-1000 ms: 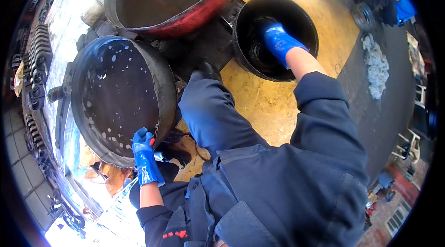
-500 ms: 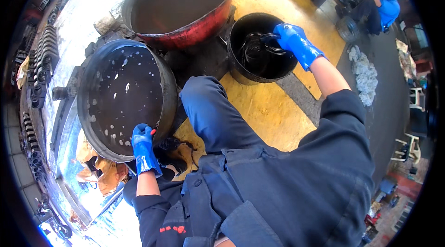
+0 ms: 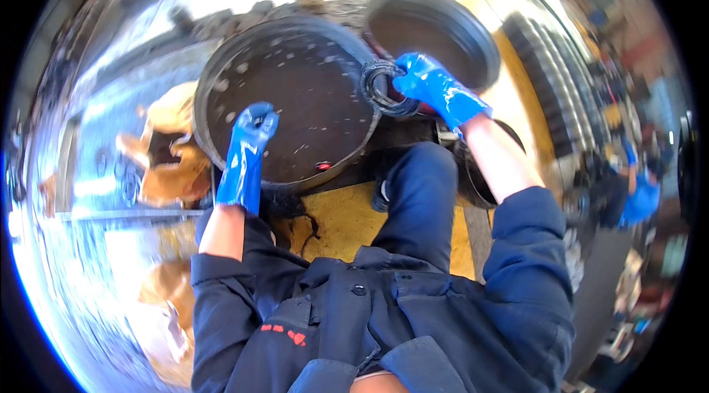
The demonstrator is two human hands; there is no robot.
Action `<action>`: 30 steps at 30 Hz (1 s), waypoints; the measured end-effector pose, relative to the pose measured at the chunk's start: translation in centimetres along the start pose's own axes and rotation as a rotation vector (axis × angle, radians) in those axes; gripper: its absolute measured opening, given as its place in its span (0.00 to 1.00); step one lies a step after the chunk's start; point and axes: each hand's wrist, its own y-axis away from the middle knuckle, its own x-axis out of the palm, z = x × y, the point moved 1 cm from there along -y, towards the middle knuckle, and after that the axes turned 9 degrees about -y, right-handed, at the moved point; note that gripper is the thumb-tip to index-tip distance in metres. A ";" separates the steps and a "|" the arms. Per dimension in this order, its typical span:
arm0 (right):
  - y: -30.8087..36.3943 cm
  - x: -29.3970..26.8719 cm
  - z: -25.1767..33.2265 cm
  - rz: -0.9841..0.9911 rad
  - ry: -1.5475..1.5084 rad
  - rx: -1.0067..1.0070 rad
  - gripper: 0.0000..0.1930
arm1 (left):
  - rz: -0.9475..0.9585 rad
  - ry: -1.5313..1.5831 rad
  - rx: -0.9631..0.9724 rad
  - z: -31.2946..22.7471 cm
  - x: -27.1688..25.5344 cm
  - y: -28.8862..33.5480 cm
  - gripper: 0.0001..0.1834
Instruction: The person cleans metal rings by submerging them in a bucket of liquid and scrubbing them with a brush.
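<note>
My right hand [image 3: 436, 87], in a wet blue rubber glove, is closed around a bundle of black rings [image 3: 384, 90]. The rings hang at the right rim of a wide dark tub [image 3: 201, 116], which is full of dark liquid with pale foam flecks. Over the tub's near left part is my left hand [image 3: 255, 127], gloved in blue too. Its fingers are curled in, and what they may hold cannot be made out. A small red thing [image 3: 323, 166] shows at the tub's near rim. Below my right forearm stands a black bucket [image 3: 473, 179], partly hidden.
A second large tub [image 3: 484, 39] of brown liquid stands behind, to the right. Torn brown paper [image 3: 173, 179] lies left of the near tub. Rows of dark metal parts [image 3: 546, 83] line the right. A person in blue [image 3: 639, 197] crouches at far right.
My right hand has lifted the black rings from the bucket and carried them left to the tub's rim. My left hand has moved from the near rim to over the liquid. The view has turned.
</note>
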 end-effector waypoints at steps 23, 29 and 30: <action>-10.6 35.3 1.3 0.706 -0.458 -0.007 0.27 | -0.110 0.934 -0.482 -2.7 -12.3 -1.8 0.15; -11.7 35.9 10.1 0.609 -0.696 0.371 0.26 | -0.143 0.973 -0.502 -1.8 -13.2 -1.7 0.16; -11.9 35.0 10.1 0.556 -0.718 0.461 0.25 | -0.127 0.987 -0.498 -2.4 -12.6 -2.1 0.16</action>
